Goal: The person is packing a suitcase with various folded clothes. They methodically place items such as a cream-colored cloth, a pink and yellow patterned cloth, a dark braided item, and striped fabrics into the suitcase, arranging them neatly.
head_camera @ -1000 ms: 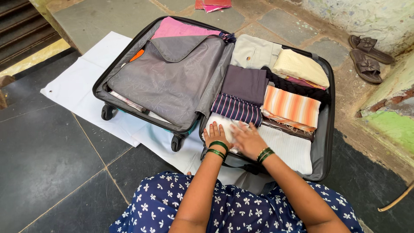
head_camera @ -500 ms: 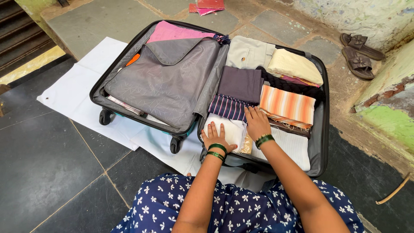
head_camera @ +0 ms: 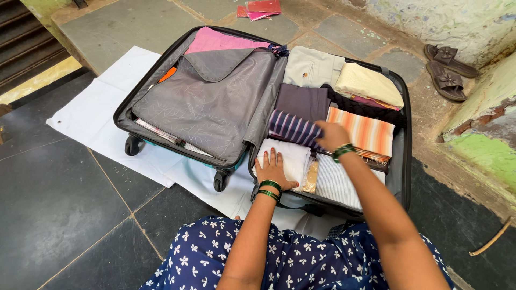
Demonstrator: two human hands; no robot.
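- Suitcase (head_camera: 404, 161): black shell, lying open on a white sheet (head_camera: 102, 107) spread over a dark tiled floor (head_camera: 59, 215); both halves packed.
- Left half: covered by a grey zipped divider flap (head_camera: 209, 102); a pink cloth (head_camera: 215, 40) and a bit of orange show at its edges.
- Right half: folded clothes in rows.
- White folded cloth (head_camera: 293, 158): near left corner of the right half, beside the hinge.
- Left hand (head_camera: 273, 169): open, palm down, fingers spread, pressing flat on the white folded cloth; green bangles at the wrist.
- Striped navy cloth (head_camera: 293, 128): just beyond the white one, below a dark purple folded cloth (head_camera: 301, 102).
- Right hand (head_camera: 330, 135): fingers curled at the seam between the striped navy cloth and the orange striped cloth (head_camera: 371, 133); whether it grips either, I cannot tell.
- Pale ribbed cloth (head_camera: 336, 185): near right corner, under the right forearm.
- Small clear packet (head_camera: 310, 182): wedged between white and ribbed cloths.
- Far row: beige garment (head_camera: 309, 65), cream cloth (head_camera: 368, 83).
- Surroundings: brown sandals (head_camera: 449, 67) by the wall; red packets (head_camera: 258, 7) on the stone floor.
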